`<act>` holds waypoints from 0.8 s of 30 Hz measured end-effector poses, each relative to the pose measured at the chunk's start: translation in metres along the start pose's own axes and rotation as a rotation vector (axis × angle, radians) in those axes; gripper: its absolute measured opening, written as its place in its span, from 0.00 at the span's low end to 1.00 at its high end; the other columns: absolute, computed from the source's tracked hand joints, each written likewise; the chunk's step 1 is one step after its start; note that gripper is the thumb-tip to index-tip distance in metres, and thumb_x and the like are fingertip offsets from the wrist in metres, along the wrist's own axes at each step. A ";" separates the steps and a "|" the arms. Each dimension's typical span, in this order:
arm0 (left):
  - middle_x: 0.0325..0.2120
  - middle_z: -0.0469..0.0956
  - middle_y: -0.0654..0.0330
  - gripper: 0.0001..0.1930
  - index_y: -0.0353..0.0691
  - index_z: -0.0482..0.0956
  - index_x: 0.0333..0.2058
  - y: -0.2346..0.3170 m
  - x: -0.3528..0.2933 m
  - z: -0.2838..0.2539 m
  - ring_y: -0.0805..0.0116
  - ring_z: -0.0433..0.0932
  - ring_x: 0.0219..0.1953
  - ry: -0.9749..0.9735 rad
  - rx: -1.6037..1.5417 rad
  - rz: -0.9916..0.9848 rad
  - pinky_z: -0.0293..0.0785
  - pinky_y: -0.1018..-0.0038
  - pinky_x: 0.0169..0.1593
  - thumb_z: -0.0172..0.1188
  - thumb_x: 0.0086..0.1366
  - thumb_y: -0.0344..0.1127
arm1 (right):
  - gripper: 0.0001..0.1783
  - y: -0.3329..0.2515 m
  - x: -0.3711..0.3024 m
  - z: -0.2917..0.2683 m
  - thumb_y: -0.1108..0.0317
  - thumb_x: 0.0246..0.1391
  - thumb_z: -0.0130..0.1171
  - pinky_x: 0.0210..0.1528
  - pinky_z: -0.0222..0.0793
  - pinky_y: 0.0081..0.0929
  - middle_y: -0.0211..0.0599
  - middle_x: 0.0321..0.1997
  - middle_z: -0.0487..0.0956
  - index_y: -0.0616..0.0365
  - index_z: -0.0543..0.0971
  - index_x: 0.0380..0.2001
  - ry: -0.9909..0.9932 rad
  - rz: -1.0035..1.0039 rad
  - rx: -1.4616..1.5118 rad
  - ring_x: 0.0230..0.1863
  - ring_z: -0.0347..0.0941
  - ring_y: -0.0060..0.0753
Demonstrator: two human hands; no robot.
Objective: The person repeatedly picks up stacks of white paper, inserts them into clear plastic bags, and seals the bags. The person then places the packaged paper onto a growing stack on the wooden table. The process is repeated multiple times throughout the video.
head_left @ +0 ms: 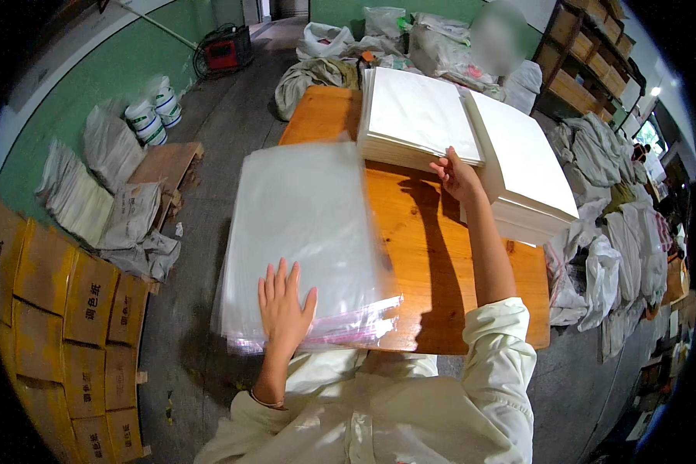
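Observation:
My left hand (283,303) lies flat, fingers spread, on the near end of a thick stack of clear plastic zip bags (301,224) that overhangs the left side of a wooden table (429,263). My right hand (456,176) reaches across the table and touches the near corner of a stack of white paper sheets (414,116). A second, taller stack of white sheets (522,166) sits just right of that hand, tilted toward the table's right edge. Neither hand grips anything that I can see.
Yellow cardboard boxes (62,301) are stacked at the lower left. White sacks and bundles (108,185) lie on a wooden pallet on the left floor. Filled bags (603,232) crowd the right side, shelves (595,54) stand at the back right, and a red machine (224,52) is far back.

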State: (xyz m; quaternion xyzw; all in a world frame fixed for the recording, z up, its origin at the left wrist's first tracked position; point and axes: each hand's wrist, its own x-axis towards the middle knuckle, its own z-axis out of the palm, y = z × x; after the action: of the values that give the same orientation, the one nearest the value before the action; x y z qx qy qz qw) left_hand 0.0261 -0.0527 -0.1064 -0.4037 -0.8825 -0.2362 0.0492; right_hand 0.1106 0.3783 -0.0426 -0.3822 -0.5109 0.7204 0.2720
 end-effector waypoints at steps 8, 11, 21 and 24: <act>0.56 0.64 0.44 0.27 0.34 0.68 0.52 -0.053 -0.006 -0.038 0.50 0.63 0.58 0.255 -0.486 -0.250 0.58 0.60 0.59 0.52 0.62 0.49 | 0.28 0.043 -0.087 0.026 0.45 0.60 0.46 0.57 0.64 0.38 0.41 0.50 0.73 0.57 0.67 0.51 -0.427 0.151 -0.242 0.51 0.69 0.36; 0.50 0.72 0.44 0.31 0.34 0.66 0.56 -0.105 -0.001 -0.054 0.48 0.70 0.52 0.374 -0.150 -0.487 0.63 0.61 0.56 0.51 0.62 0.54 | 0.32 0.055 -0.133 0.055 0.47 0.60 0.48 0.62 0.57 0.39 0.43 0.59 0.63 0.54 0.58 0.61 -0.436 0.185 -0.399 0.60 0.59 0.38; 0.54 0.65 0.47 0.32 0.35 0.69 0.52 -0.073 -0.020 -0.114 0.53 0.62 0.58 0.395 -0.759 -0.021 0.55 0.61 0.60 0.44 0.63 0.58 | 0.38 0.082 -0.159 0.064 0.50 0.55 0.54 0.65 0.48 0.38 0.50 0.65 0.55 0.62 0.55 0.61 -0.435 -0.135 -0.697 0.66 0.51 0.46; 0.53 0.62 0.45 0.38 0.41 0.74 0.47 -0.021 -0.047 -0.180 0.52 0.58 0.57 0.272 -1.461 0.516 0.53 0.56 0.58 0.40 0.58 0.71 | 0.37 0.077 -0.168 0.048 0.50 0.56 0.54 0.66 0.46 0.38 0.48 0.67 0.53 0.55 0.55 0.62 -0.390 -0.220 -0.768 0.67 0.49 0.46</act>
State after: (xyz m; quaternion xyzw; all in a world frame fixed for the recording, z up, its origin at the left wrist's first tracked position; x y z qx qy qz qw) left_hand 0.0232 -0.1795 0.0317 -0.4936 -0.3681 -0.7851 -0.0676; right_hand 0.1645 0.1964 -0.0605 -0.2558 -0.8207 0.5040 0.0837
